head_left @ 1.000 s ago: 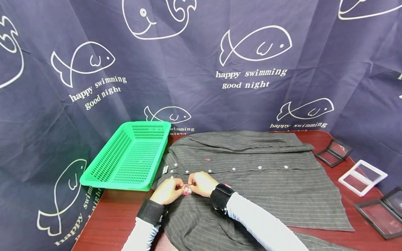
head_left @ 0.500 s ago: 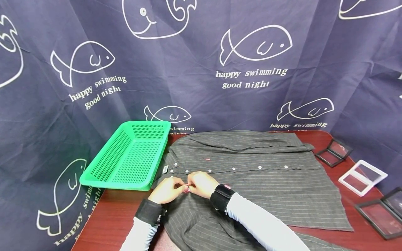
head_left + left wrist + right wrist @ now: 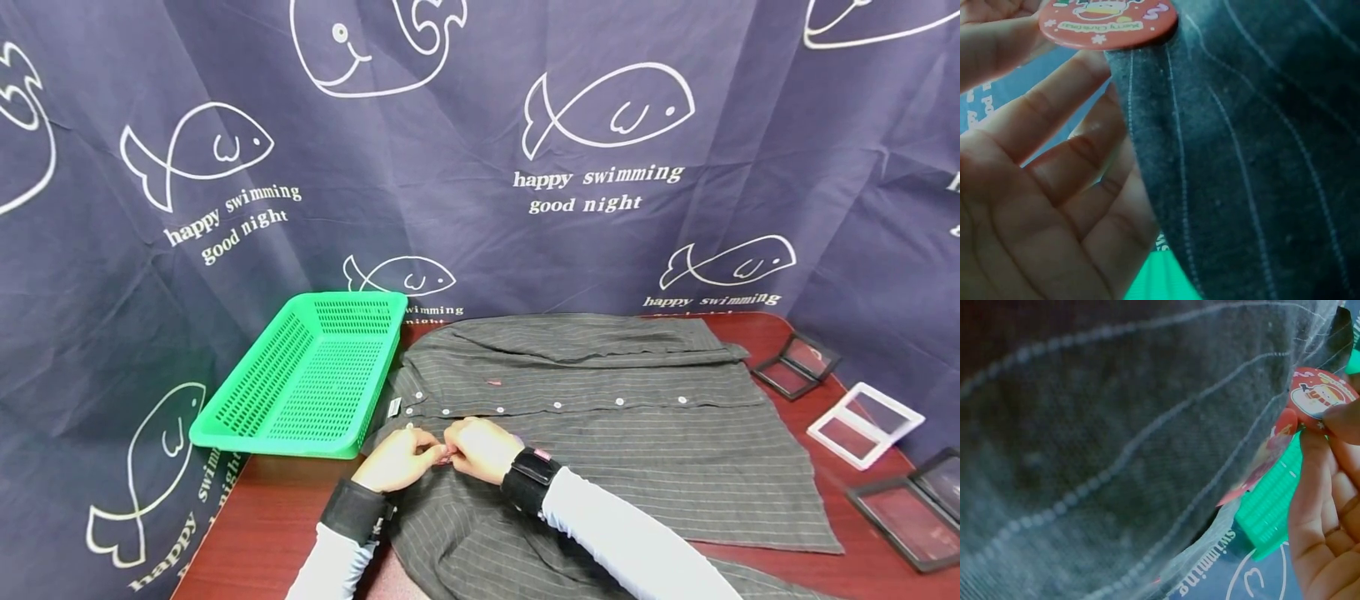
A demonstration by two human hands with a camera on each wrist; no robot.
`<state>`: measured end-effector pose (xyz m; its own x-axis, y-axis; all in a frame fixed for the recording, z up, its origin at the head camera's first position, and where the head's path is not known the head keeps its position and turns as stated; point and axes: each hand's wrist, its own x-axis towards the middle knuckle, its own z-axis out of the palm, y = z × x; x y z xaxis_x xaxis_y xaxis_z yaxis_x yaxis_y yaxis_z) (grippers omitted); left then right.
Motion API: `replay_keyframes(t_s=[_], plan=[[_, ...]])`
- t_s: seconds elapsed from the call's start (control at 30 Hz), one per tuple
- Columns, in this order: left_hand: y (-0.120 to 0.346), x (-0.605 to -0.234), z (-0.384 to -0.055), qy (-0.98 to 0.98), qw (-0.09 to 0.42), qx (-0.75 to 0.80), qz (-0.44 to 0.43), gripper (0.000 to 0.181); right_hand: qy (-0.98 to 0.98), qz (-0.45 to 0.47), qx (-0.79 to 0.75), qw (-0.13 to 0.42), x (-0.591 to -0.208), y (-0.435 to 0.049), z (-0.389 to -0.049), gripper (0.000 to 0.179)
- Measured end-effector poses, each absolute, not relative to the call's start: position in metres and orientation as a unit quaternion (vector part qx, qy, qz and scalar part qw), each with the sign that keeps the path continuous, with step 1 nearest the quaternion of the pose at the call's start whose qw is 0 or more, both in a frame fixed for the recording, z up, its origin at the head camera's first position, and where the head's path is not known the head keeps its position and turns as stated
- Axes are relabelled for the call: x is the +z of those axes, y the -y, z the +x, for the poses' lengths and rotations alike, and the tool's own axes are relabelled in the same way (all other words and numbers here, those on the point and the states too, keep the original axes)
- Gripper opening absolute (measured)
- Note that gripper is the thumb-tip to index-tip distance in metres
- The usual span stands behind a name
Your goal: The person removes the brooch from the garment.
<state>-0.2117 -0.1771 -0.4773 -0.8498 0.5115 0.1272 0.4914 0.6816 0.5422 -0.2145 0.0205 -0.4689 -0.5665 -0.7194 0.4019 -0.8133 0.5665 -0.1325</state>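
Observation:
A round red pin badge with a cartoon print and "Merry Christmas" lettering lies against a dark grey pinstriped shirt. Thumb and fingers of my right hand pinch the badge by its edge in the right wrist view. From the other side, my left hand holds the badge's edge with its fingertips, the remaining fingers spread behind the cloth. The badge's back and any pin are hidden. In the right wrist view a second red printed piece shows edge-on along the cloth.
A green plastic basket stands at the left on the red-brown table. At the right lie an open black frame-like case, a white one and another black one. A dark blue fish-print curtain hangs behind.
Both hands stay at almost the same spot over the shirt. The badge's printed face, plain to the head camera earlier, has tipped and is now mostly covered by the fingers.

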Motion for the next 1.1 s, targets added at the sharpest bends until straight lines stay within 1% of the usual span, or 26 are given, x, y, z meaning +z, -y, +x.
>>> replay_keyframes(t_s=[0.23,0.33,0.47,0.57,0.7,0.83,1.1], plan=[[0.177,-0.477,-0.209,-0.919,0.026,0.28,0.275,0.019,0.862,0.453,0.154,0.17,-0.47,-0.022,-0.212,0.02],[0.177,-0.476,-0.209,-0.918,0.025,0.282,0.279,0.021,0.861,0.455,0.154,0.17,-0.471,-0.024,-0.212,0.019],[0.176,-0.474,-0.207,-0.917,0.025,0.279,0.285,0.022,0.864,0.453,0.153,0.157,-0.471,-0.026,-0.213,0.016],[0.175,-0.472,-0.205,-0.917,0.025,0.279,0.285,0.018,0.864,0.454,0.163,0.145,-0.469,-0.027,-0.213,0.014],[0.174,-0.469,-0.203,-0.918,0.032,0.28,0.281,0.014,0.868,0.449,0.179,0.115,-0.465,-0.031,-0.213,0.008],[0.173,-0.469,-0.202,-0.922,0.036,0.272,0.272,0.014,0.873,0.442,0.187,0.089,-0.463,-0.035,-0.215,0.007],[0.171,-0.469,-0.2,-0.93,0.032,0.257,0.261,0.014,0.866,0.456,0.179,0.096,-0.465,-0.037,-0.213,0.009]])
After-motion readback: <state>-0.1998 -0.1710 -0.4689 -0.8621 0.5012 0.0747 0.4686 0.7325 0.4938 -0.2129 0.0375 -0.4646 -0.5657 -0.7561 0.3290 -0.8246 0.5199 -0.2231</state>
